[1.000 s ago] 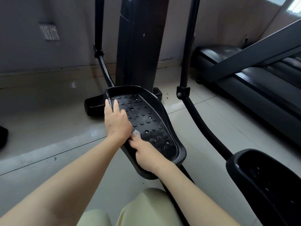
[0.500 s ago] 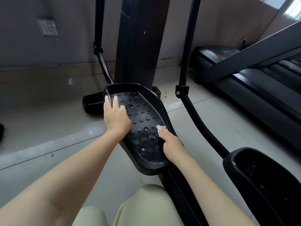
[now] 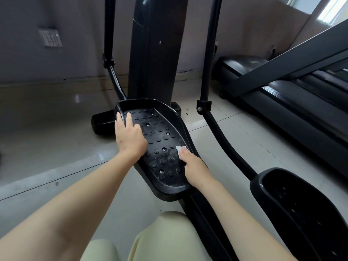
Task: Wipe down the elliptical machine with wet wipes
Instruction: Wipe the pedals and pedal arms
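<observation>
**Right hand grips wet wipe at the foot pedal's right rim**

Well left of the grip, the left hand lies flat with straight fingers over the pedal's left rim and holds nothing. The studded tread spans the gap between the two hands. The wipe, a small white wad, pokes out just ahead of the right hand's curled fingers and presses on the tread against the right rim. Right of the grip, beyond a black crank arm, sits the second pedal, and a treadmill lies farther right. A second ago the wipe was beside the left wrist. It crossed to the right rim by half a second ago and remains there. The left hand has not moved.
</observation>
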